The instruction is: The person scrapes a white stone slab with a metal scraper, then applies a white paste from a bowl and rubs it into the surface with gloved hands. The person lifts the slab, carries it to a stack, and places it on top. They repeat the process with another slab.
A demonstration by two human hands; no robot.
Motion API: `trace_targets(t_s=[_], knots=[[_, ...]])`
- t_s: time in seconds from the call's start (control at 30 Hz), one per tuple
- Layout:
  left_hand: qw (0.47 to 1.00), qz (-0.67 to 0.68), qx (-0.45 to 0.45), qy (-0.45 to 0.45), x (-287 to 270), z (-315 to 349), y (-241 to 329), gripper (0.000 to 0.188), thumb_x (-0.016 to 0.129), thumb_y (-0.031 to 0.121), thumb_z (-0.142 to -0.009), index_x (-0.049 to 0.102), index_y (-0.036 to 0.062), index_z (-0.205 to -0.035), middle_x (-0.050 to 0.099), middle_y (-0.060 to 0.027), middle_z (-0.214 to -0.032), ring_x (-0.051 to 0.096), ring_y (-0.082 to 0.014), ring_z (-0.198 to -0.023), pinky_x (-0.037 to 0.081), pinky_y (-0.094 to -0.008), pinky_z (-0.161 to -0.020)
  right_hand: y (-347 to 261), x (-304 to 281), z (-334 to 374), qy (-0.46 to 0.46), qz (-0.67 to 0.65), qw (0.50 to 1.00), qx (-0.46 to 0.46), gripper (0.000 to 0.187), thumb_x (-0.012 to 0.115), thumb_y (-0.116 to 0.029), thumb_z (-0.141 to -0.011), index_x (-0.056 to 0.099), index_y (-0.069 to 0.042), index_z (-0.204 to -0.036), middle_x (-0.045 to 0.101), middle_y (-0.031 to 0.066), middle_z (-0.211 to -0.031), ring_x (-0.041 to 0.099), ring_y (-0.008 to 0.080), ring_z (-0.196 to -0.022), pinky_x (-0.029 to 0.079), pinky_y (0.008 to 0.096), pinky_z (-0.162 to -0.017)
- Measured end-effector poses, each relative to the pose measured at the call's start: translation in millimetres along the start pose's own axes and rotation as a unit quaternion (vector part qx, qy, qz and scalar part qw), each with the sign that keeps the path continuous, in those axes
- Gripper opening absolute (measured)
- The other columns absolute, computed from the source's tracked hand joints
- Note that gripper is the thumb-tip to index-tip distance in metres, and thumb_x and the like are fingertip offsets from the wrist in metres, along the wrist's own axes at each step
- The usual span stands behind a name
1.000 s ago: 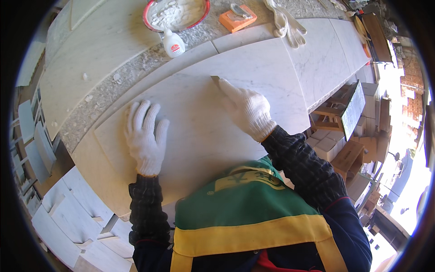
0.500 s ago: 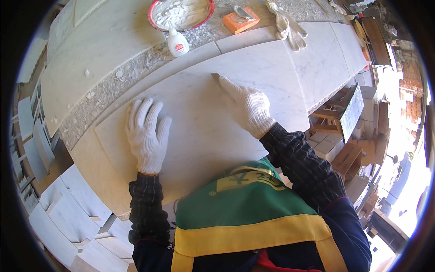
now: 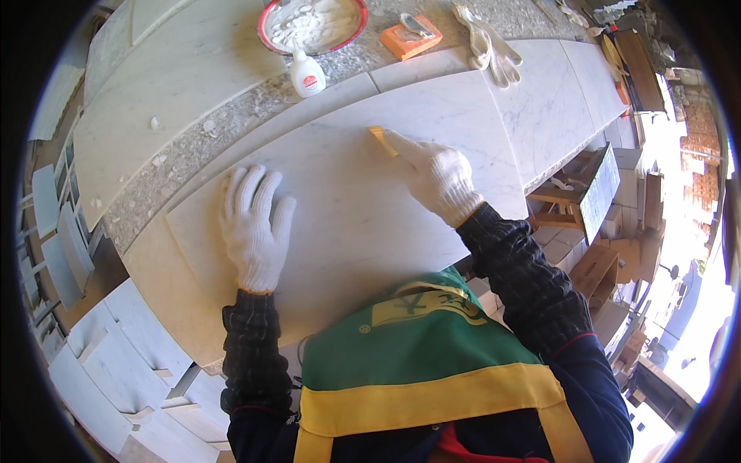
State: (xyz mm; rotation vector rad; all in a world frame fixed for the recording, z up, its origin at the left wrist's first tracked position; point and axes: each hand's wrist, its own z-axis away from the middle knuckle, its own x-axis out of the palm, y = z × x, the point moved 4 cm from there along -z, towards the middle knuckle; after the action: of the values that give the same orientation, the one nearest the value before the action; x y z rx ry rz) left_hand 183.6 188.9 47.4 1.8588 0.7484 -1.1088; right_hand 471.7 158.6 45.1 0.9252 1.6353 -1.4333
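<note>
"So, what did the right hand have?"

"It was closed around a thin blade, whose yellow-lit end stuck out past the glove, above the pale marble slab. I couldn't tell whether its edge touched."

"And the left hand?"

"That one grasped nothing: it lay palm down, fingers apart, on the slab's left part."

"What sat beyond the slab?"

"A white bottle, a red-rimmed bowl holding white paste and, farther right, an orange block near limp spare gloves."
</note>
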Motion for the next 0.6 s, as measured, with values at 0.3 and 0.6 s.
trace_targets(t_s=[0.3,0.6], knots=[[1.0,0.004,0.004,0.017,2.1,1.1,-3.4,0.036,0.075,0.023,-0.092,0.071,0.0106,-0.126,0.065,-0.0084,-0.135,0.052,-0.0347,-0.136,0.04,-0.0516,-0.114,-17.4,12.4,10.5,0.01,0.01,1.0,0.008,0.043,0.066,-0.018,-0.092,0.064,-0.018,-0.135,0.072,0.0117,-0.084,0.07,0.0358,-0.077,0.056,0.0459,-0.066],[0.941,0.094,0.296,-0.134,53.4,25.2,131.8,0.04,0.067,0.033,-0.095,0.07,0.0107,-0.128,0.064,-0.01,-0.138,0.051,-0.0318,-0.139,0.037,-0.0519,-0.12,33.7,-37.7,81.0,0.158,-0.218,0.931,0.247,0.053,0.067,-0.008,-0.095,0.058,-0.005,-0.148,0.073,0.0112,-0.091,0.068,0.0136,-0.076,0.054,0.0278,-0.071]])
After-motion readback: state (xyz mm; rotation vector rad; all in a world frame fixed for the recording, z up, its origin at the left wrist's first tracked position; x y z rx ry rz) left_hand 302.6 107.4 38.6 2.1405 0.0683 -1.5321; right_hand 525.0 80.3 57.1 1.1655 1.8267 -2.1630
